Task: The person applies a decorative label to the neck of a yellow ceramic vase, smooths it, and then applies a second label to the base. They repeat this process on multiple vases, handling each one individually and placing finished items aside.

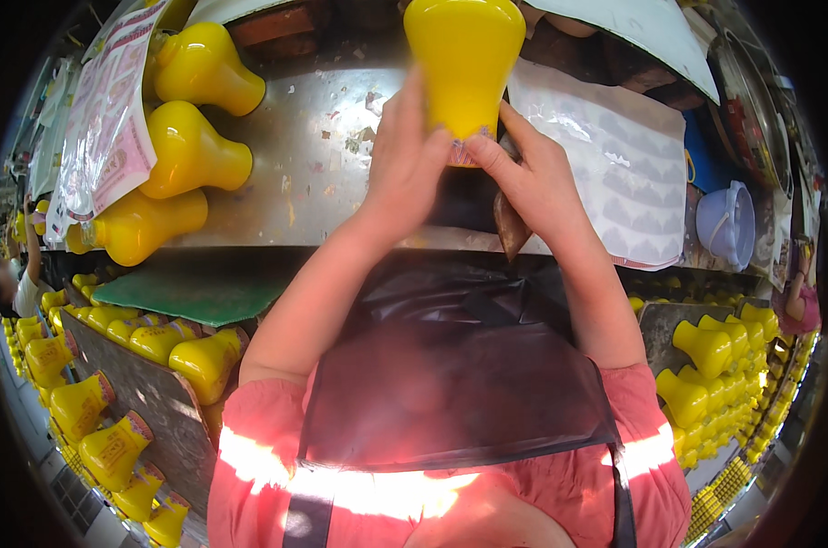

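Two sides covered: left hand [401, 169] and right hand [534, 173] clasp the yellow vase [465, 68], pale sheet [610, 169] to its right.

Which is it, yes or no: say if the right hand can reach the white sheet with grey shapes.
Probably yes: the white sheet lies beside the right hand, nothing visibly between, though that hand holds the glossy yellow vase.

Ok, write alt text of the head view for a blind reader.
A person holds a glossy yellow vase near its narrow end in left grip and right grip, over a metal worktable. More yellow vases lie at left; a pale sheet with grey shapes and a lavender bucket are at right.
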Motion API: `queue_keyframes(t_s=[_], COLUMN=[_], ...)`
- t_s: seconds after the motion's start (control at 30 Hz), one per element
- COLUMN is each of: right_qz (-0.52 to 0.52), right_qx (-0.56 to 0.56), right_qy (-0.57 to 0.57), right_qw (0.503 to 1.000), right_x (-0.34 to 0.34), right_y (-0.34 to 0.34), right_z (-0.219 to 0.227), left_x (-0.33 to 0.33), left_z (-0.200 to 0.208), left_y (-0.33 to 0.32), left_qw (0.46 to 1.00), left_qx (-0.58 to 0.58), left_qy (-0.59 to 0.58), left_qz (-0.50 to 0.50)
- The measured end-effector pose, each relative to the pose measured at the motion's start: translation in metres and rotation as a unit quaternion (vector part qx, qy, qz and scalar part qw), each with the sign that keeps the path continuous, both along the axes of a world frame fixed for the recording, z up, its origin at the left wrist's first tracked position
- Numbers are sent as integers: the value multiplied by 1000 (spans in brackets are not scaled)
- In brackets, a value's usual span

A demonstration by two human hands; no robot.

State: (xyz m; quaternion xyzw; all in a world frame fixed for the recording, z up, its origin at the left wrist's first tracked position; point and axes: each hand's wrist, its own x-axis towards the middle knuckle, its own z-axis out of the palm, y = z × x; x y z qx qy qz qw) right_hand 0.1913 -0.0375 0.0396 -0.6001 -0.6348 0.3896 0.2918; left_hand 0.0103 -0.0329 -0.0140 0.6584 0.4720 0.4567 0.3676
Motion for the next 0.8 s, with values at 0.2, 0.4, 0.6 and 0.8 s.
queue_keyframes(t_s=[0.2,0.4,0.6,0.8], right_qz=[-4,3,22,25], right_qx=[20,13,-31,6], right_qy=[-13,-7,102,28], right_qw=[1000,1000,994,999], right_x=[-3,0,8,6], right_y=[-1,-1,2,0], right_z=[-2,-3,-5,-7], left_x=[1,1,-9,-3], left_z=[0,-2,0,-4], left_y=[0,1,-2,-3], left_qw=[1000,1000,993,999], left_qx=[4,-7,-73,-5], left_qy=[-8,-21,-86,-29], left_qz=[0,6,-36,-18])
